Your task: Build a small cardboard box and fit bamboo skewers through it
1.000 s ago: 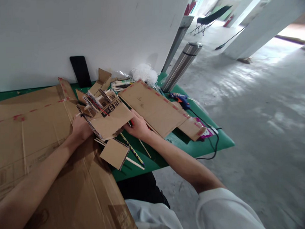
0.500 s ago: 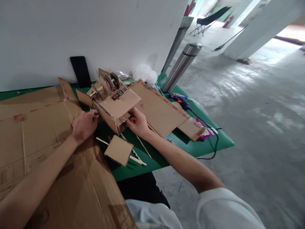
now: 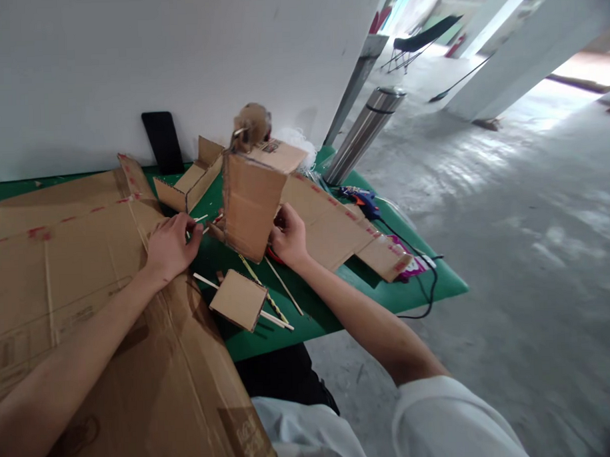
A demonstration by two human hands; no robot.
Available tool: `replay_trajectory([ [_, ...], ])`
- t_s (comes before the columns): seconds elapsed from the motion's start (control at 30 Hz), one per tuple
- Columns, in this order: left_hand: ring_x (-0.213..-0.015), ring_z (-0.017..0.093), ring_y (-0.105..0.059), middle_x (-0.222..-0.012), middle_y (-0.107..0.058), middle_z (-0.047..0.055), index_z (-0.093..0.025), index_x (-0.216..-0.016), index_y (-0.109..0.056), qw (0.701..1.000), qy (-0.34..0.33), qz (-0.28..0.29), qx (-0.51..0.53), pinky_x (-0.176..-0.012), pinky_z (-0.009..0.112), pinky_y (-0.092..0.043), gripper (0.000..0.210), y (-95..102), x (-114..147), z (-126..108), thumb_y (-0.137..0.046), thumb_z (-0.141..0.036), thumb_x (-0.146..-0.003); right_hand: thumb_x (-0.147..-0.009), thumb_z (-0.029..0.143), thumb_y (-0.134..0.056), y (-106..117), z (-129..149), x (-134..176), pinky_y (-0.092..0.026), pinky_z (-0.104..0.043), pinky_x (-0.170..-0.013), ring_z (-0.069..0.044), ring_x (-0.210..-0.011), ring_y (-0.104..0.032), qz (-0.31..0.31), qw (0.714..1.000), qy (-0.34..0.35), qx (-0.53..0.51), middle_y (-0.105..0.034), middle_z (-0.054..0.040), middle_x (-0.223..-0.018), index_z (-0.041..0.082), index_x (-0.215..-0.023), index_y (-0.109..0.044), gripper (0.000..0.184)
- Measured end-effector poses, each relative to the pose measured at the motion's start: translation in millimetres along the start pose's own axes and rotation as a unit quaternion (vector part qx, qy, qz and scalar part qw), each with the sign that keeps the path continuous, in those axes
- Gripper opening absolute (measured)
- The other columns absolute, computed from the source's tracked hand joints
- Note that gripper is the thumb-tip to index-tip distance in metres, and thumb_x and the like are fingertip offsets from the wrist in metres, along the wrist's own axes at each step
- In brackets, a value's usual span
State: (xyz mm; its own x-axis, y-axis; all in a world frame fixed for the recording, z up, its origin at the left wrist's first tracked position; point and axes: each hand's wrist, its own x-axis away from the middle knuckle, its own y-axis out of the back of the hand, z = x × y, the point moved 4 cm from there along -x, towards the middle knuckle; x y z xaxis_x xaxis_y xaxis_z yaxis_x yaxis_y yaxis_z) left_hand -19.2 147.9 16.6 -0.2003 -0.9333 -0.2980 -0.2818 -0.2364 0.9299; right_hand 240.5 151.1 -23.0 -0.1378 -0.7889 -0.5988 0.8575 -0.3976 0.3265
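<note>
My right hand [image 3: 289,237] is closed at the lower right side of a cardboard box model [image 3: 254,200], which stands tipped up with a round cardboard piece [image 3: 254,123] on top. Its fingertips are partly hidden behind the box. Something red shows just below that hand. My left hand [image 3: 171,245] rests at the edge of a large cardboard sheet [image 3: 96,262], fingers curled, with thin pale sticks by the fingertips; what they hold is unclear. Nearer me lies a cardboard square [image 3: 238,299] with sticks poking out beneath it, beside a yellow-and-dark twisted rod [image 3: 259,283].
A folded cardboard piece [image 3: 193,182] and a black phone [image 3: 162,141] are by the wall. Rightward on the green table [image 3: 427,277] are a flat cardboard strip [image 3: 329,221], a blue glue gun [image 3: 360,200] with a black cord, and a steel cylinder [image 3: 364,134].
The box model has been tipped up and shifted right by my right hand, uncovering the folded cardboard piece behind it. My left hand has moved slightly right.
</note>
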Motion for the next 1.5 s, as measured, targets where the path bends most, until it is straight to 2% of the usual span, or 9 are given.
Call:
replay_trajectory([
  [0.17,-0.106,0.027,-0.062,-0.106,-0.068,0.012,-0.019,-0.104,-0.06,0.995,-0.076,-0.015,0.069,-0.096,0.04,-0.048,0.04,10.4,9,-9,-0.03,-0.045,-0.102,-0.089,0.032,-0.053,5,-11,-8,-0.046,-0.028,-0.065,-0.015,-0.072,-0.053,-0.031,0.998,-0.043,-0.042,-0.054,0.0,-0.078,0.022,-0.092,-0.051,0.011],
  [0.37,-0.097,0.023,-0.068,-0.101,-0.074,0.007,-0.02,-0.098,-0.067,0.969,-0.192,0.119,0.104,-0.088,0.034,-0.05,0.049,3.2,17,-18,-0.027,-0.048,-0.103,-0.084,0.031,-0.057,8,-11,-12,-0.04,-0.025,-0.058,-0.012,-0.061,-0.047,-0.055,0.988,-0.092,-0.114,-0.048,0.0048,-0.067,0.023,-0.076,-0.044,0.017],
  [0.57,-0.085,0.017,-0.071,-0.095,-0.078,0.003,-0.02,-0.098,-0.072,0.942,-0.213,0.182,0.185,-0.075,0.027,-0.048,0.053,3.1,22,-20,-0.029,-0.049,-0.104,-0.082,0.03,-0.059,11,-5,-13,-0.031,-0.024,-0.053,-0.009,-0.056,-0.04,-0.072,0.988,-0.1,-0.093,-0.042,0.0074,-0.06,0.023,-0.067,-0.04,0.025],
  [0.67,-0.079,0.017,-0.069,-0.088,-0.077,0.003,-0.02,-0.093,-0.072,0.93,-0.26,0.209,0.158,-0.068,0.026,-0.043,0.054,0.6,26,-26,-0.03,-0.053,-0.103,-0.082,0.03,-0.059,11,-4,-13,-0.029,-0.024,-0.054,-0.009,-0.056,-0.038,-0.071,0.987,-0.107,-0.097,-0.042,0.0075,-0.059,0.023,-0.066,-0.041,0.026],
  [0.77,-0.067,0.017,-0.064,-0.071,-0.073,0.004,-0.02,-0.072,-0.067,0.933,-0.293,0.198,0.066,-0.059,0.028,-0.033,0.062,-2.8,30,-31,-0.029,-0.058,-0.102,-0.082,0.031,-0.059,11,-5,-13,-0.029,-0.024,-0.055,-0.009,-0.058,-0.038,-0.069,0.987,-0.114,-0.095,-0.042,0.0073,-0.059,0.023,-0.066,-0.041,0.025],
  [1.03,-0.063,0.018,-0.065,-0.068,-0.074,0.007,-0.02,-0.067,-0.071,0.949,-0.279,0.148,-0.025,-0.055,0.031,-0.021,0.081,-7.6,31,-29,-0.01,-0.057,-0.106,-0.078,0.029,-0.056,9,-11,-12,-0.035,-0.025,-0.059,-0.01,-0.061,-0.041,-0.06,0.988,-0.113,-0.084,-0.044,0.0068,-0.062,0.023,-0.067,-0.042,0.018],
  [1.13,-0.061,0.018,-0.065,-0.066,-0.073,0.009,-0.018,-0.064,-0.07,0.952,-0.27,0.139,-0.036,-0.054,0.031,-0.021,0.087,-9.4,31,-28,-0.005,-0.06,-0.105,-0.075,0.027,-0.054,9,-13,-12,-0.036,-0.025,-0.06,-0.011,-0.063,-0.043,-0.055,0.988,-0.115,-0.09,-0.046,0.0061,-0.064,0.022,-0.068,-0.044,0.013],
  [1.27,-0.06,0.02,-0.065,-0.063,-0.071,0.01,-0.018,-0.06,-0.068,0.961,-0.238,0.131,-0.045,-0.054,0.031,-0.021,0.092,-10.8,29,-27,0.0,-0.061,-0.103,-0.075,0.027,-0.056,10,-13,-12,-0.036,-0.025,-0.059,-0.011,-0.059,-0.04,-0.066,0.987,-0.121,-0.082,-0.043,0.0068,-0.06,0.023,-0.066,-0.04,0.018],
  [1.5,-0.059,0.019,-0.063,-0.061,-0.069,0.009,-0.018,-0.056,-0.065,0.97,-0.207,0.122,-0.035,-0.053,0.029,-0.023,0.09,-9.5,25,-25,-0.002,-0.061,-0.103,-0.078,0.03,-0.055,6,-16,-12,-0.041,-0.026,-0.064,-0.013,-0.066,-0.048,-0.052,0.985,-0.126,-0.108,-0.054,0.0035,-0.068,0.022,-0.075,-0.049,0.01],
])
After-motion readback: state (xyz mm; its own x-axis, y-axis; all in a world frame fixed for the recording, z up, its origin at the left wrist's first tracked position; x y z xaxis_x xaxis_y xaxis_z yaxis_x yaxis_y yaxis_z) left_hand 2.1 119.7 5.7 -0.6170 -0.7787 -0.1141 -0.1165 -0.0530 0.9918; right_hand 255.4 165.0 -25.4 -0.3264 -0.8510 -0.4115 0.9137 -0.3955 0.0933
